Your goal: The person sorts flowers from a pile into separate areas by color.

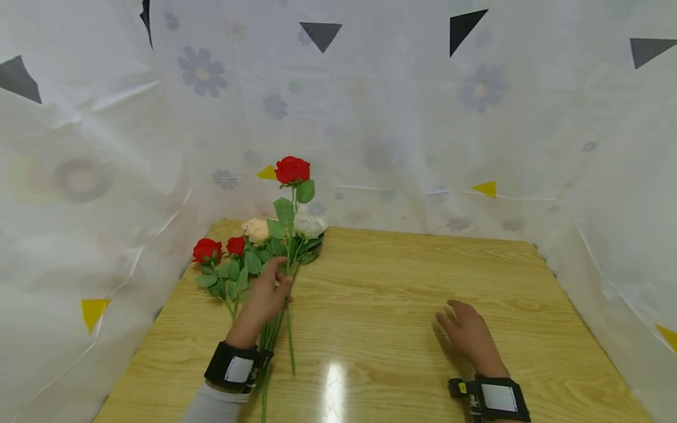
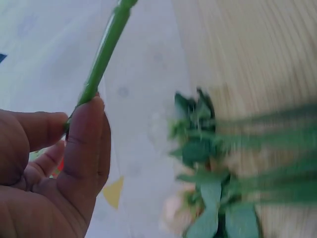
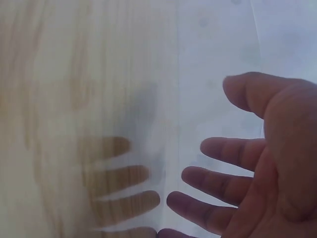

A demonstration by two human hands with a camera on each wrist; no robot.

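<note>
My left hand (image 1: 267,294) pinches the green stem (image 2: 101,59) of a red rose (image 1: 292,170) that stands up above the table; thumb and fingers (image 2: 84,134) close on the stem. Under and beside it lies a bunch of roses (image 1: 248,252): two red blooms (image 1: 207,249), a peach one (image 1: 256,230) and a white one (image 1: 309,225), with leaves and long stems (image 1: 290,341) running toward me. My right hand (image 1: 468,332) hovers just over the wooden table (image 1: 412,282), fingers (image 3: 223,186) spread and holding nothing.
A white flowered plastic sheet (image 1: 402,117) with yellow and black triangles walls the table on the left, back and right. Bare tabletop lies between and beyond my hands.
</note>
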